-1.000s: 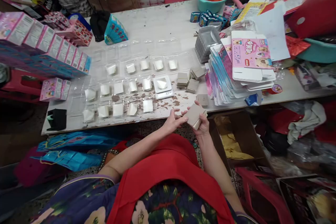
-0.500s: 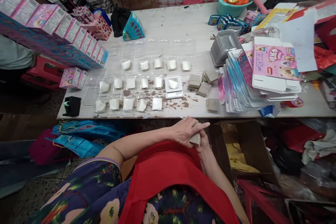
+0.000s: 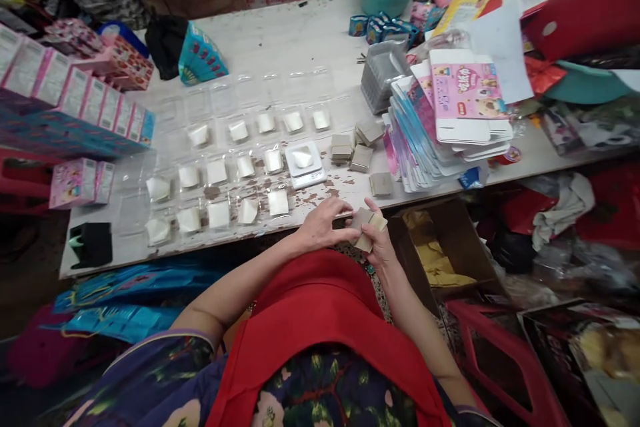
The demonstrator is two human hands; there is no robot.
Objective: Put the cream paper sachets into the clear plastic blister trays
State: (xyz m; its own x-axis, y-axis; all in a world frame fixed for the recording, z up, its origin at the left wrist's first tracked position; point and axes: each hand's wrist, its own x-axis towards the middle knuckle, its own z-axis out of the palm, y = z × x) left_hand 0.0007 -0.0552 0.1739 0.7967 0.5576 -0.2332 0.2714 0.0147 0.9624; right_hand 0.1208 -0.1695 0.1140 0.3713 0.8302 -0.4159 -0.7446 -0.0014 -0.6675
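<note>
Just in front of the table edge, my right hand (image 3: 381, 245) is wrapped round a small stack of grey-beige cards (image 3: 368, 229). My left hand (image 3: 325, 225) is at the left side of this stack, thumb and fingers curved apart; whether it grips a card is unclear. Beyond the hands, more grey card stacks (image 3: 381, 184) lie on the white table (image 3: 320, 33). A white scale (image 3: 306, 172) carries a white packet (image 3: 303, 157). To its left, clear plastic trays (image 3: 220, 97) stand in rows, several with a white packet (image 3: 219, 215) inside.
Flattened pink and blue boxes (image 3: 465, 90) are piled at the right, beside grey plastic trays (image 3: 385, 70). A teal basin (image 3: 385, 5) stands at the back. Pink boxes (image 3: 75, 97) line the left. Below the table's right part sits an open carton (image 3: 463, 237).
The view has swung to the right. My hands have moved apart somewhat, and the card stack between them, mostly covered before, shows more fully and looks fanned.
</note>
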